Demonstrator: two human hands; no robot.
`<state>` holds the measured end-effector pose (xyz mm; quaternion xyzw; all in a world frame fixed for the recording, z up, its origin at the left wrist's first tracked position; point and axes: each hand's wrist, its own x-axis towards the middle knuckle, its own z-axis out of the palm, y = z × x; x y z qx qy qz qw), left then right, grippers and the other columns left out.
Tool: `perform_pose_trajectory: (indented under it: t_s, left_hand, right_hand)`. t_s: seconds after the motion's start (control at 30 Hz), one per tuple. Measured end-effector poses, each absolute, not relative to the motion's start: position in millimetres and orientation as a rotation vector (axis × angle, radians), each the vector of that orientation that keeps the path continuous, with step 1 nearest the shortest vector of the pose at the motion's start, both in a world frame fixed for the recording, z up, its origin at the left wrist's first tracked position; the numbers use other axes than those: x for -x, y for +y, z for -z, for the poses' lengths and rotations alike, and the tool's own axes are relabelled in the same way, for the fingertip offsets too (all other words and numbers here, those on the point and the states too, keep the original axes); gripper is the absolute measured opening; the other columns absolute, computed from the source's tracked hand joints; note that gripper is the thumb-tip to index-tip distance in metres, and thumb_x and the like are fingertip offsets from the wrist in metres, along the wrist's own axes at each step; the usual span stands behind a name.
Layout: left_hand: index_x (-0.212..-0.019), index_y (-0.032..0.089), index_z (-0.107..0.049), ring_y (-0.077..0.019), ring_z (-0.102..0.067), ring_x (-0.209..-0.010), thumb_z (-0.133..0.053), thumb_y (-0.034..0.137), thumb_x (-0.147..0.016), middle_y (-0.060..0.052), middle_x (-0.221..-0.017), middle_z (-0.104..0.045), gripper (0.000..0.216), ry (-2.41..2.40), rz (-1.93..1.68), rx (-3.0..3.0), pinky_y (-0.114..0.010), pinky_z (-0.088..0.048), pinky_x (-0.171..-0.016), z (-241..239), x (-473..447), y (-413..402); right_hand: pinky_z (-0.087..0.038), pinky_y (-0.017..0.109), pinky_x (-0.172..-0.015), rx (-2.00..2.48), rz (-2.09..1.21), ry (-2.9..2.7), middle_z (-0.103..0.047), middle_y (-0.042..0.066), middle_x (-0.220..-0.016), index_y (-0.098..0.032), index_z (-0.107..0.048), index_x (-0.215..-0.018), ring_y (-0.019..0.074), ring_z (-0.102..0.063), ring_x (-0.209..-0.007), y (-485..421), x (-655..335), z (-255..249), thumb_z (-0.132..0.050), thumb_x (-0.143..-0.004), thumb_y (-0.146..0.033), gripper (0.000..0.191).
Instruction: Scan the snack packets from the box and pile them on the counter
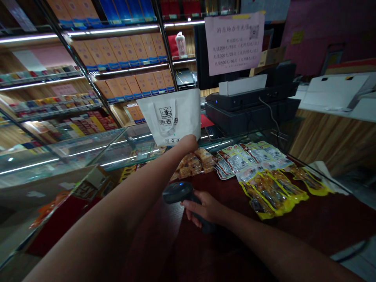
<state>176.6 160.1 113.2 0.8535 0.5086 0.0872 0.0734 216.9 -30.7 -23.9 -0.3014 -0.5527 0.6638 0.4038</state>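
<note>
A black barcode scanner [178,191] with a small blue light on top sits in my right hand [207,205], fingers wrapped round its handle, its head turned to the left. My left arm stretches forward over the dark counter. My left hand [190,143] is bent down in front of the white bag [173,111], by the clear-wrapped brown snack packs [194,163]; its fingers are hidden behind the wrist. Right of these lie several silver snack pouches [235,156] in a row, and nearer me several yellow-edged clear packs [270,192] of brown food.
Behind the bag stand a black register [249,107] and a screen carrying a pink paper sign [235,43]. An open cardboard box [58,184] is at the left. A glass counter [108,145] runs behind, with shelves of orange boxes [120,51] beyond.
</note>
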Motion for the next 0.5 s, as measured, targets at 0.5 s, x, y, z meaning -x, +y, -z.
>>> perform_pose_trajectory:
  t_s: [0.5]
  left_hand:
    - [-0.082,0.016,-0.077,-0.0151,-0.060,-0.065,-0.068,0.031,-0.084,-0.003,-0.073,-0.072,0.018,1.936,-0.866,-2.416,-0.024,-0.041,-0.063,-159.0,46.9,27.3]
  right_hand:
    - [-0.037,0.020,-0.035,0.843,-1.627,-1.460,-0.062,-0.004,-0.065,-0.019,-0.054,-0.091,0.0079,-0.050,-0.037,-38.1,-217.5,31.6,-0.060,-0.084,-0.070,0.052]
